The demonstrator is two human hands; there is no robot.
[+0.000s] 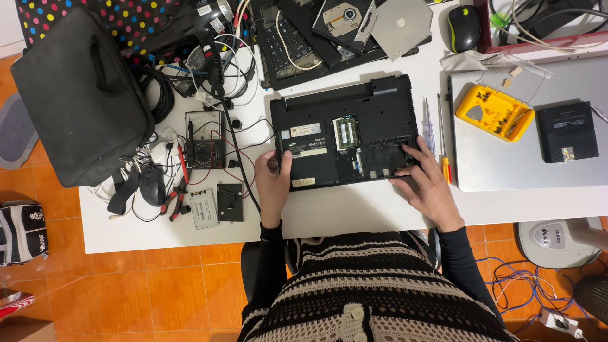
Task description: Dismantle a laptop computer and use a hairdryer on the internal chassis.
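Two hands rest on an upturned black laptop (345, 133) lying mid-counter (354, 212), its memory bay uncovered. Left hand (273, 183) grips the near-left edge, thumb on top, fingers curled under. Right hand (425, 180) lies spread, fingertips in the open bay at the near-right corner. Screwdrivers (430, 130) lie just beside it, a yellow screw tray (495, 113) farther right.

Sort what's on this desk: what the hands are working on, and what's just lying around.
In hand:
- upturned black laptop, open bays showing
- left hand gripping its left edge
- right hand at its right bay
- screwdrivers beside it
- yellow screw tray

Lying about:
- multimeter
- mouse
- black bag
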